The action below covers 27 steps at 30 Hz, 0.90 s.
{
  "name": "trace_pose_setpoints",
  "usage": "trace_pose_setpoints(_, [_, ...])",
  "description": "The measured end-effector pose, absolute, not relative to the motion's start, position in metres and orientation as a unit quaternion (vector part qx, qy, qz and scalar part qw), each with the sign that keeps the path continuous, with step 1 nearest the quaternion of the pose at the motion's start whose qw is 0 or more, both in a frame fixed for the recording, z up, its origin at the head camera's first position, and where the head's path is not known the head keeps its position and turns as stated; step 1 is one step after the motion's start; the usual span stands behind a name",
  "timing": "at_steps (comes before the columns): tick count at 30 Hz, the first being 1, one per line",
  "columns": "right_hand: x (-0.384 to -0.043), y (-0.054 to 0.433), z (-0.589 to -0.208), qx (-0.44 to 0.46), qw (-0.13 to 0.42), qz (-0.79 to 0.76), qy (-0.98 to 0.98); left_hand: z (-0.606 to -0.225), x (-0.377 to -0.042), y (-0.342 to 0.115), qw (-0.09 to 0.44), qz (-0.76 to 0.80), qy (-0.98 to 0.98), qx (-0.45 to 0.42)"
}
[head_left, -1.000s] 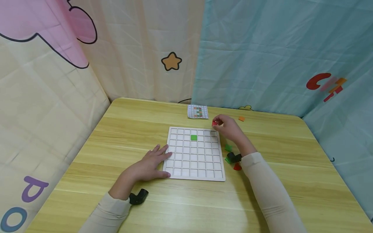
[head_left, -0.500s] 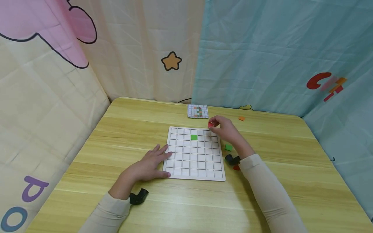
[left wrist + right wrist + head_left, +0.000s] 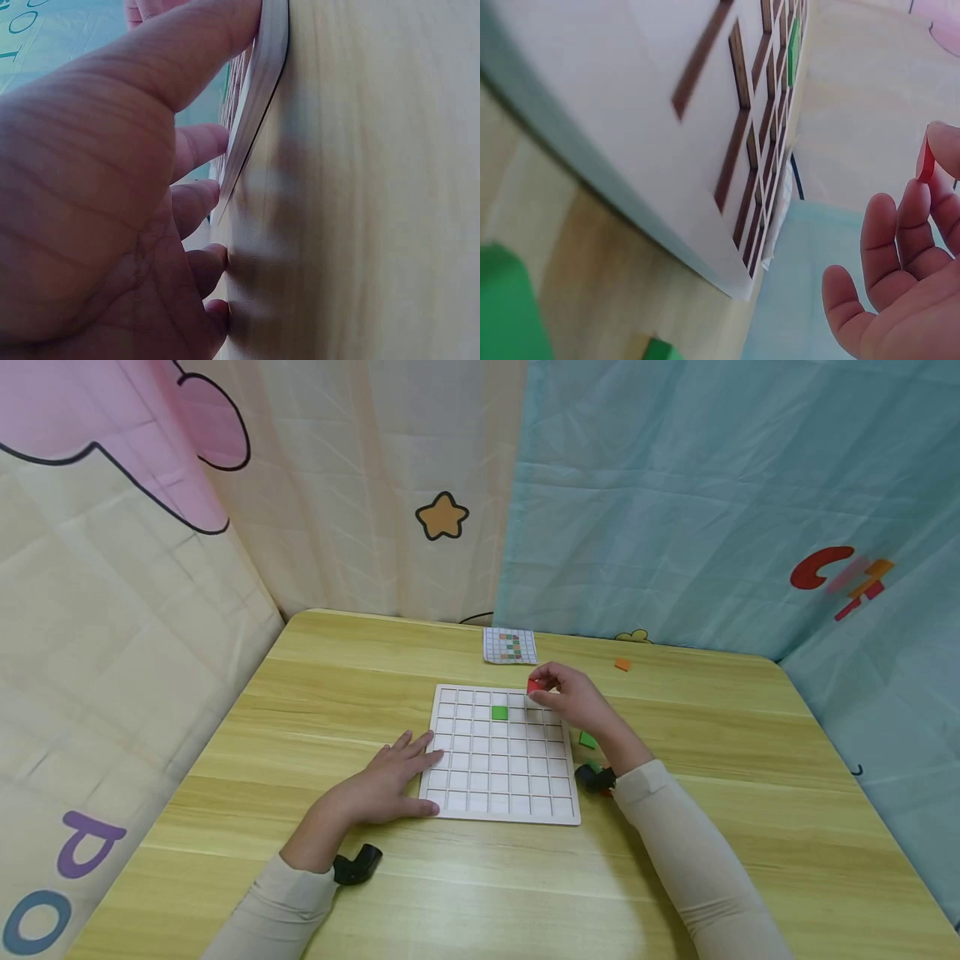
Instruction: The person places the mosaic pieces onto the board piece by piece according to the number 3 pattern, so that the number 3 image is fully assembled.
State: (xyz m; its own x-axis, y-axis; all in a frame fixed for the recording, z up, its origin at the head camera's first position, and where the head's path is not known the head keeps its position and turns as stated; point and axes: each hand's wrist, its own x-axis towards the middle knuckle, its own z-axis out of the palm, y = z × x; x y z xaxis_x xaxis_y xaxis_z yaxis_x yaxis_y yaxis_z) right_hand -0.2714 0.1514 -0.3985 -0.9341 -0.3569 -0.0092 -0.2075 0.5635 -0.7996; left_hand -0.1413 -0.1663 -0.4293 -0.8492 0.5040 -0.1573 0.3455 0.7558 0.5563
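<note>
A white grid board (image 3: 487, 781) lies on the wooden table, with one green tile (image 3: 499, 713) set in a cell of its upper part. My left hand (image 3: 386, 785) rests at the board's left edge, fingers spread; in the left wrist view its thumb and two fingers (image 3: 201, 146) touch the rim. Over the board's top right corner, my right hand (image 3: 573, 697) pinches a red tile (image 3: 533, 686) between thumb and fingertips. The right wrist view shows that red tile (image 3: 925, 159) held above the board, its other fingers loosely curled.
Behind the board lies a printed card (image 3: 509, 646) with a coloured grid pattern. An orange tile (image 3: 623, 665) sits at the back right. Right of the board is a green tile (image 3: 588, 740); more tiles there are partly hidden by the black wrist device (image 3: 596, 778).
My right hand has moved left and slightly nearer with the red tile, from beyond the board's corner to over its top right part. The left hand stays in place.
</note>
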Motion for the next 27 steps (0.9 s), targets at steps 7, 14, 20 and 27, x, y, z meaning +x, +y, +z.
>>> trace_pose_setpoints(7, [-0.271, 0.148, -0.401, -0.151, 0.118, -0.436, 0.879, -0.43, -0.142, -0.167, 0.149, 0.26, 0.925, 0.234])
trace_pose_setpoints(14, [-0.271, 0.146, -0.402, -0.156, 0.14, -0.442, 0.872, -0.43, -0.141, -0.167, 0.147, 0.261, 0.925, 0.235])
trace_pose_setpoints(20, [-0.269, 0.142, -0.401, -0.168, 0.135, -0.437, 0.873, -0.431, -0.142, -0.166, 0.152, 0.259, 0.926, 0.229])
trace_pose_setpoints(27, [-0.273, 0.138, -0.405, -0.177, 0.151, -0.422, 0.876, -0.431, -0.142, -0.166, 0.152, 0.256, 0.927, 0.229])
